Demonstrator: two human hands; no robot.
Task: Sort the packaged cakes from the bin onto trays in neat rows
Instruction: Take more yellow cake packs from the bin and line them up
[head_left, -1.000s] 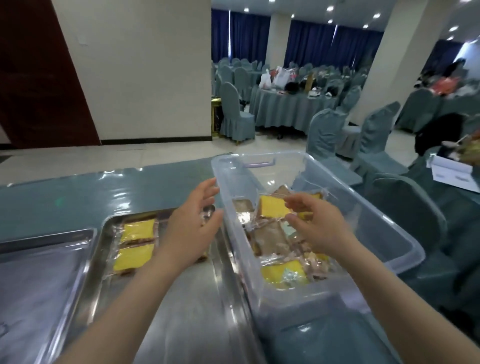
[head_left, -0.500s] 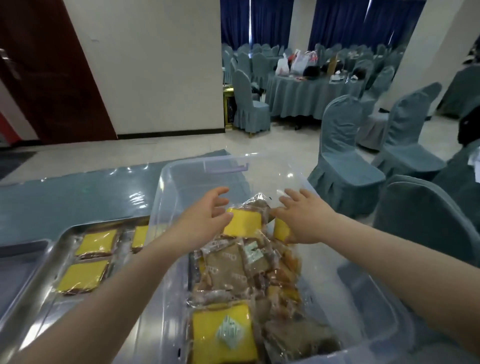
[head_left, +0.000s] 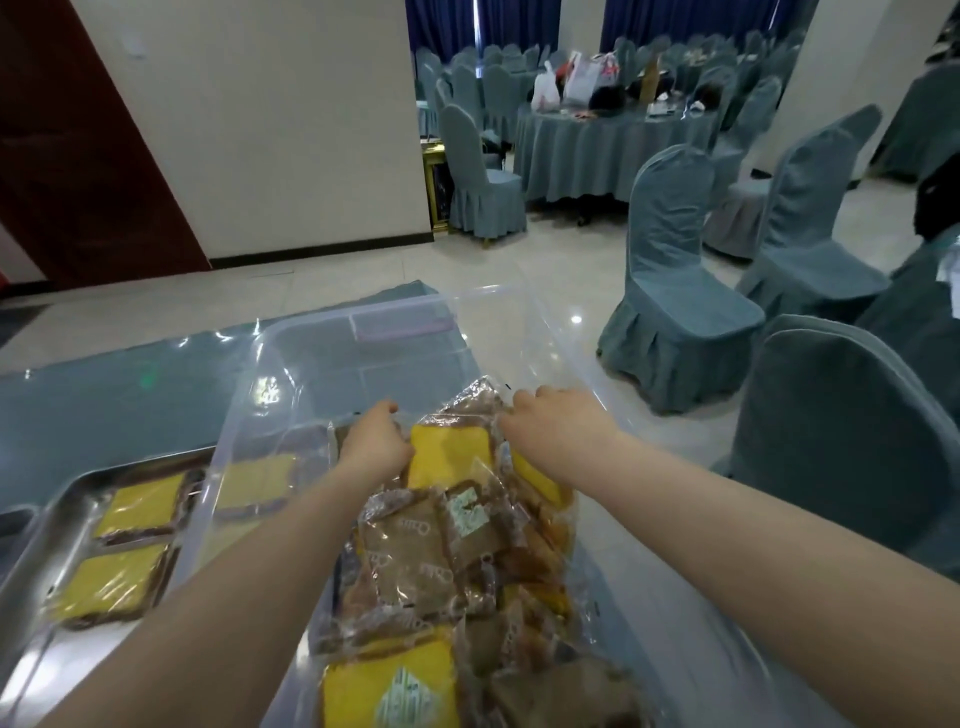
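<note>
One yellow cake pack (head_left: 449, 452) was gripped at its two sides by the left hand (head_left: 375, 441) and right hand (head_left: 553, 423), inside the clear bin (head_left: 571, 332). Three yellow packs (head_left: 137, 506) were laid on the tray (head_left: 47, 545).

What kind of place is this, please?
Probably a banquet hall: fabric-covered chairs stand around a round draped table, with dark blue curtains behind.
</note>
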